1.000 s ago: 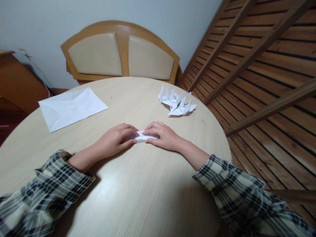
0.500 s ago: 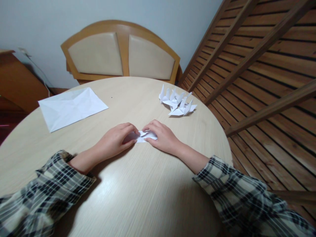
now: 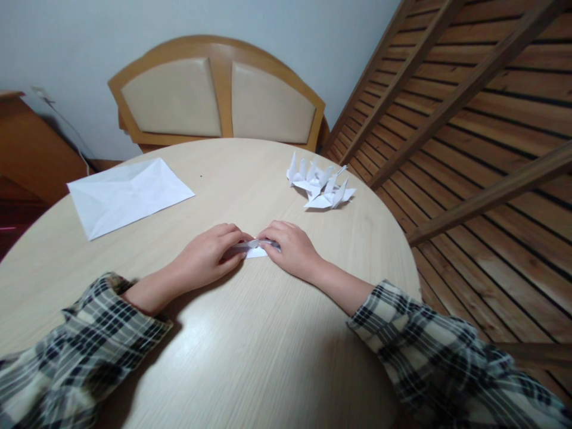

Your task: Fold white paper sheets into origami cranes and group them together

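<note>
A small folded piece of white paper (image 3: 255, 248) lies on the round pale wooden table (image 3: 250, 357), near its middle. My left hand (image 3: 208, 256) rests on the paper's left end with fingers curled down on it. My right hand (image 3: 291, 250) pinches the paper's right part, fingertips lifting a flap towards the left. Most of the paper is hidden under both hands. Both arms wear plaid sleeves.
A flat creased white sheet (image 3: 127, 193) lies at the table's far left. Several finished white paper cranes (image 3: 320, 186) stand at the far right. A wooden chair with padded back (image 3: 218, 98) is behind the table. Slatted wooden stairs (image 3: 469, 131) rise on the right.
My right hand has slid leftwards over the paper, folding its right part in. The visible strip of paper has shrunk. My left hand has stayed put.
</note>
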### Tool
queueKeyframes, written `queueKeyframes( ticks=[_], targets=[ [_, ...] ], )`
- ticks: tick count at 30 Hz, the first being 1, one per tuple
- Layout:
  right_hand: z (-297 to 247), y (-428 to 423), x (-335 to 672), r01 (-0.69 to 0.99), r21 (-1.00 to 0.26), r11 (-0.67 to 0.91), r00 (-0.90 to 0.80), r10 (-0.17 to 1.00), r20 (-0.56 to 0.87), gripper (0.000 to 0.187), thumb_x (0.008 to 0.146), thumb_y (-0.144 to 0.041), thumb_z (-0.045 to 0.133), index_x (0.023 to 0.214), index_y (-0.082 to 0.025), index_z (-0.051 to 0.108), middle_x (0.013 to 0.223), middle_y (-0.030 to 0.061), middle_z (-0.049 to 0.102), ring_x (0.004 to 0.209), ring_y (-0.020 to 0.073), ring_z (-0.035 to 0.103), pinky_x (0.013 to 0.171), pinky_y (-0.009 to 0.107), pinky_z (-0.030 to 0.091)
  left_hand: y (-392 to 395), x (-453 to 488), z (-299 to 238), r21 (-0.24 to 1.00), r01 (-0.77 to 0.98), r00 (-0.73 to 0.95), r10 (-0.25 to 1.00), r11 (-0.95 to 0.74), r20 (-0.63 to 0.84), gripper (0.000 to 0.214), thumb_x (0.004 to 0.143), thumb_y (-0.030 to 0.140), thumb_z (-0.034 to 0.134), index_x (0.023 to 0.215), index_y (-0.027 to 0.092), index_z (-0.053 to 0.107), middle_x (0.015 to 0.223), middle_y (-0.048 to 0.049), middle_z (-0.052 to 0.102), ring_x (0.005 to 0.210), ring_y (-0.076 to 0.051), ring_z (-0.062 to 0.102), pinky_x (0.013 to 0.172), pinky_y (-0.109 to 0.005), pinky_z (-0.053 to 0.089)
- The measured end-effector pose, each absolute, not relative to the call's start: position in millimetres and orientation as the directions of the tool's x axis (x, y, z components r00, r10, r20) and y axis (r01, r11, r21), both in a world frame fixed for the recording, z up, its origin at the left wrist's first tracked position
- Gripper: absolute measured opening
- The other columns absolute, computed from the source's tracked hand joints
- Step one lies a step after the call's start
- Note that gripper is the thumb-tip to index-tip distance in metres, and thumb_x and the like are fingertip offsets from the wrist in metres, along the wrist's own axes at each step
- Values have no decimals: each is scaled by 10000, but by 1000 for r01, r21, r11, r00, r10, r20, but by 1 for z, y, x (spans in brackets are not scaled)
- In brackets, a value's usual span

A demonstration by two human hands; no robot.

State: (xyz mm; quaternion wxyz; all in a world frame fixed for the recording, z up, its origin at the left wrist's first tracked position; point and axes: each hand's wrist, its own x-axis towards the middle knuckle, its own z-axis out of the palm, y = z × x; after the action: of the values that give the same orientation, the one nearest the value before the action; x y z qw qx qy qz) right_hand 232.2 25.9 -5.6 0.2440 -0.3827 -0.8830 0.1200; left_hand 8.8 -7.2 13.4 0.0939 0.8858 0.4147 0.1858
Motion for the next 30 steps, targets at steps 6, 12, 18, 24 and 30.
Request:
queueKeyframes(
  ticks=[6,12,18,24,30],
  targets=[
    [-4,24,230,625,-391,676,-594,736,324,116,944,-164,609,949,-189,722,939,48,709,917,186,615,817,319,424,-6,14,7,280,723,557,773,-632,304,255,993,342,517,1009,154,689,945,-103,709,862,-238,641,756,-351,492],
    [-1,22,229,646,-296,703,-630,711,312,126,947,-178,595,922,-195,717,925,50,695,905,196,603,799,321,414,-4,20,3,181,780,525,784,-599,331,152,968,263,571,924,165,679,868,-83,698,790,-227,610,677,-321,445],
    [5,22,237,584,-201,786,-745,618,252,191,937,-137,593,1005,-195,763,960,60,711,909,199,605,802,322,432,-3,13,6,118,720,621,711,-683,330,207,983,192,529,897,171,717,839,-78,691,778,-227,613,660,-316,437],
    [6,27,247,486,-254,836,-805,541,243,264,920,-96,610,1084,-215,779,1026,61,735,943,188,628,836,310,457,-1,4,8,177,615,697,634,-769,334,277,1030,296,511,993,163,752,898,-85,700,789,-207,637,683,-303,478],
    [7,32,254,441,-275,855,-825,506,251,218,922,-94,610,1023,-194,775,1034,66,763,940,187,657,866,325,479,0,2,10,231,630,684,670,-742,289,193,995,262,554,977,149,710,894,-82,674,807,-208,625,694,-302,474]
  ],
)
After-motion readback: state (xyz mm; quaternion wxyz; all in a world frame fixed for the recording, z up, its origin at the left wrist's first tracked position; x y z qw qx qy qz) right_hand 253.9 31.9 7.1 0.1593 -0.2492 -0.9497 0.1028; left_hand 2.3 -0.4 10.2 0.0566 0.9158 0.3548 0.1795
